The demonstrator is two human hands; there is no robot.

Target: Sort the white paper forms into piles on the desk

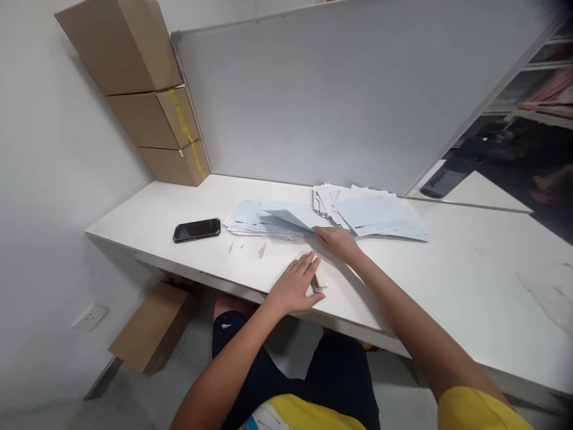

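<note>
My left hand [295, 285] lies flat on the white desk [447, 280], resting on a small cream stapler [319, 280] whose end pokes out by the fingertips. My right hand [339, 240] reaches forward and touches the edge of a pale blue sheet [286, 216] that is partly lifted off the left pile of papers [255, 222]. A second, fanned pile of papers [371, 212] lies just to the right of it. Whether the right fingers pinch the sheet or only press on it is unclear.
A black phone [197, 229] lies left of the papers, with a few loose staples [262, 249] near it. A whiteboard [340, 89] leans against the wall behind. Stacked cardboard boxes [152, 95] fill the back left corner; another box [152, 327] sits on the floor.
</note>
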